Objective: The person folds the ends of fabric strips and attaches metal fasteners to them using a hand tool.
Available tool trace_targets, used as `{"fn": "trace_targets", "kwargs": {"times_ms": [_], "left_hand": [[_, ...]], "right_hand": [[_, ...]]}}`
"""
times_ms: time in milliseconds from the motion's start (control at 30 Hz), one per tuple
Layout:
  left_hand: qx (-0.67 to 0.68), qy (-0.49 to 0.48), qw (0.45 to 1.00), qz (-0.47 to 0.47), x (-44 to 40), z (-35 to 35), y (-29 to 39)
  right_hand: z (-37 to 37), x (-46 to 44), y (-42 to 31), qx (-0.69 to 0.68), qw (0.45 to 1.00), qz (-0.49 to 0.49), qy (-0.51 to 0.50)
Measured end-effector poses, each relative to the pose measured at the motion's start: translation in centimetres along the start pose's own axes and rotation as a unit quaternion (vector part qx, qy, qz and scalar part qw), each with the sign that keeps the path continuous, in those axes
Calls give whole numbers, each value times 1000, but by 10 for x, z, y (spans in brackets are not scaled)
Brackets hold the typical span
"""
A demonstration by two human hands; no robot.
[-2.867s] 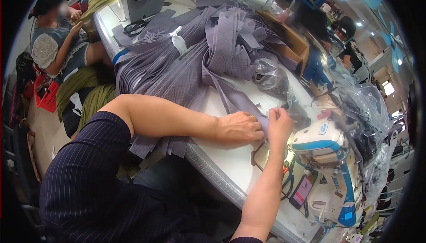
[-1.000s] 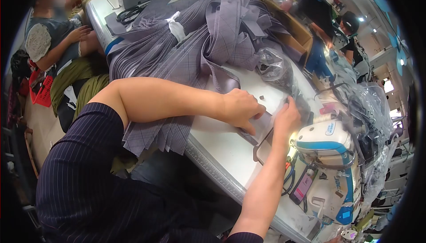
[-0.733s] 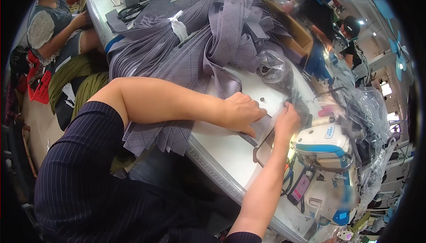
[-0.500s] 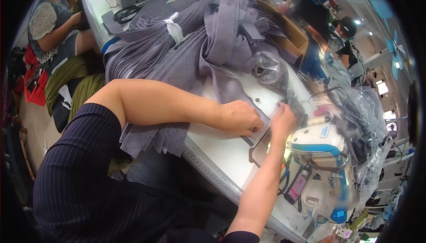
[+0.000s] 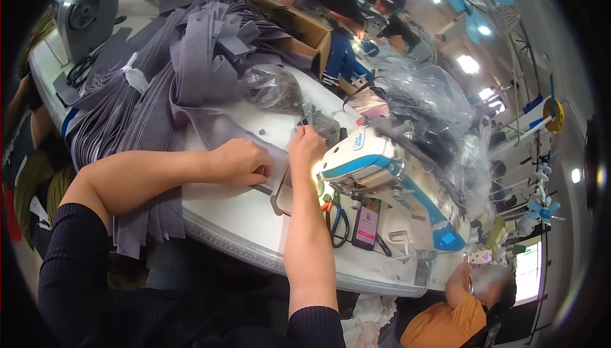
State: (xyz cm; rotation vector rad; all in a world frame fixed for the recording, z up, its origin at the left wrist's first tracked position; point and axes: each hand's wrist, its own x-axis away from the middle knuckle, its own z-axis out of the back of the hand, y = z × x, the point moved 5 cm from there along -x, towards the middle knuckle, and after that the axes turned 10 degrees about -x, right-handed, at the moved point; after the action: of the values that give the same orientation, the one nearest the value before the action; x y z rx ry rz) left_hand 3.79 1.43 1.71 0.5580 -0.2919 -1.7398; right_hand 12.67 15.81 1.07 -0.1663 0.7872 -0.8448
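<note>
My left hand [image 5: 245,162] is closed, its curled fingers against a strip of grey-purple checked fabric [image 5: 219,128] that lies on the white sewing table [image 5: 219,211]. This strip runs back to a large pile of similar strips [image 5: 137,109], bound with a white tie [image 5: 133,74]. My right hand [image 5: 307,146] has its fingers pinched together just left of the white and blue sewing machine [image 5: 359,157]. A small dark bit shows at its fingertips, too small to name. Clear plastic bags [image 5: 273,87] lie just beyond that hand.
Orange-and-blue handled scissors [image 5: 337,217] and a phone [image 5: 366,224] lie in front of the machine. A cardboard box [image 5: 312,33] stands behind the pile, and plastic-wrapped goods [image 5: 433,103] lie behind the machine. A person in orange [image 5: 445,322] sits at lower right; another works at the back.
The view has swung to the right, so the pile and both hands sit further left in it. More of the machine and the person in orange show. Both hands stay closed, close together.
</note>
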Motion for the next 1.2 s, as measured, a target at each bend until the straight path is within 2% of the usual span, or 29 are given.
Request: {"fn": "trace_targets", "kwargs": {"times_ms": [100,433,700,733,833,867,900,1200], "left_hand": [[-16,-10,1000,-4,0,2,-1],[-37,-23,999,9,2,11,-8],[-37,-40,998,30,3,14,-8],[-44,-40,998,31,2,15,-7],[-59,-32,998,12,1,15,-8],[-50,-30,998,4,1,15,-7],[-44,-27,999,3,1,13,-7],[-29,-33,999,16,0,18,-2]], "right_hand": [[-1,1,2,-22,1000,-15,-6],[-3,0,1,38,996,-40,-66],[-3,0,2,19,997,-46,-57],[-6,-1,7,13,994,-73,-84],[-22,-2,18,-23,998,-39,-31],[-25,-2,22,-34,997,-61,-25],[-28,-3,22,9,997,-61,-40],[-16,-1,16,-73,992,-104,-24]]}}
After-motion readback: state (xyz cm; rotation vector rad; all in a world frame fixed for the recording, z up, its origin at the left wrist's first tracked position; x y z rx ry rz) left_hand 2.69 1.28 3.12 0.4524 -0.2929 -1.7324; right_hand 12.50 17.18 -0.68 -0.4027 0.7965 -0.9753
